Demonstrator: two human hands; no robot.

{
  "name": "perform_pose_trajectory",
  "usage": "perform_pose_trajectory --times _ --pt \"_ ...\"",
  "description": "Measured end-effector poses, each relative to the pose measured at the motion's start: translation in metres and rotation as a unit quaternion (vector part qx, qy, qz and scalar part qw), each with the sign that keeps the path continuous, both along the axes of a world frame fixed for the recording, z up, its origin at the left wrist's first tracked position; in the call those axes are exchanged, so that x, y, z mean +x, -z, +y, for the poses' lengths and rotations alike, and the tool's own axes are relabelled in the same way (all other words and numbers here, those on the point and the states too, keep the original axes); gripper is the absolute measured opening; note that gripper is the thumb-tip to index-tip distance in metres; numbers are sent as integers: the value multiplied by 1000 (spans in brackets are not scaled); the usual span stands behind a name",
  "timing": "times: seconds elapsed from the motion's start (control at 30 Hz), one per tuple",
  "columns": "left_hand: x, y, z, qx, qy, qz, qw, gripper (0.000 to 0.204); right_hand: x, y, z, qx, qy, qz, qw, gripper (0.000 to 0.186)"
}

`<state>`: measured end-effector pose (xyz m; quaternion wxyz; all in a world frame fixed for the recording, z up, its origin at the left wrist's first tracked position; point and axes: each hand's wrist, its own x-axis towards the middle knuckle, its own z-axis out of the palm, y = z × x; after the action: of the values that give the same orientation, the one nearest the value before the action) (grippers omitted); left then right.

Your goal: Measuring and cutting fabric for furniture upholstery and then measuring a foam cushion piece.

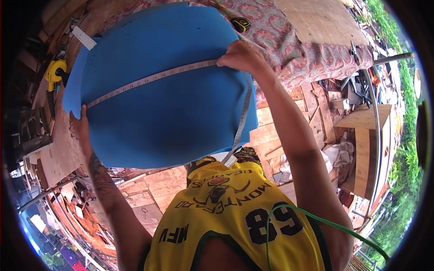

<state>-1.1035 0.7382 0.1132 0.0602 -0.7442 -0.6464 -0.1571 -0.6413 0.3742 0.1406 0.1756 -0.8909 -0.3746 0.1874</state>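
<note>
A large blue foam-like sheet point(158, 122) lies in front of me, with more blue layers showing at its left edge. Across it runs a pale flexible measuring tape point(149, 77), stretched from left to right. My left hand point(80, 124) is closed at the sheet's left edge, a fingertip on the tape's end; part of its grip is hidden. On the far right of the sheet, my right hand point(242, 56) pinches the tape between thumb and fingers. Past that hand the loose tape hangs down over the sheet's right side toward my lap.
A black and yellow retractable tape measure point(241, 24) rests on patterned red cloth point(280, 40) beyond the sheet. A white ruler-like strip point(84, 37) and a yellow round-bodied tool point(55, 72) are at left. Wooden boxes point(366, 140) stand right. A green cord point(334, 221) crosses my jersey.
</note>
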Motion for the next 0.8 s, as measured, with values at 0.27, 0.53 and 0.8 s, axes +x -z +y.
perform_pose_trajectory --times 0.27,0.53,0.8 --pt "268 -39 -296 -15 596 -28 803 53 -9 -23 -10 -9 45 63 997 44" --pt "283 -3 -309 -18 558 94 824 59 48 20 -79 161 -53 526 833 43" --pt "295 -3 -310 -64 553 121 822 58 90 77 -108 261 -81 612 742 34"
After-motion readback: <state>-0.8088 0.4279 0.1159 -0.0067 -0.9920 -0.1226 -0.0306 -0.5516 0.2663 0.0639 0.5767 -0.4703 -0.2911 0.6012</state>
